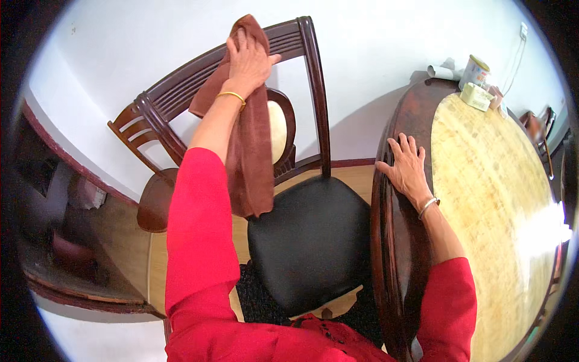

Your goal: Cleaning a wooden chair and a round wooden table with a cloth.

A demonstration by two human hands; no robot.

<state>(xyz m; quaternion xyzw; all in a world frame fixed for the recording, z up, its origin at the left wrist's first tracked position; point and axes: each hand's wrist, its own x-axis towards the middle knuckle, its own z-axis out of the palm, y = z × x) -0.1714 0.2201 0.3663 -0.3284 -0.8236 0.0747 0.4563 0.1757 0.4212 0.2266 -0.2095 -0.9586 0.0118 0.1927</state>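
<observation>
My left hand (250,63) presses a brown cloth (250,149) against the top rail (190,74) of a dark wooden chair. The fingers are partly sunk in its folds, and the rest of the cloth hangs down in front of the backrest to the seat. Behind it, an oval backrest panel (277,131) with a pale centre is partly hidden. The chair's black padded seat (310,240) lies before me. My right hand (408,169) rests with spread fingers on the dark wooden rim (400,235) of a round table, holding nothing.
The table has a yellow marbled top (484,181). At its far edge are a tin can (474,72), a tissue box (476,96) and a white roll (443,73). A smaller wooden chair (156,199) stands behind on the left, near a doorway (90,217).
</observation>
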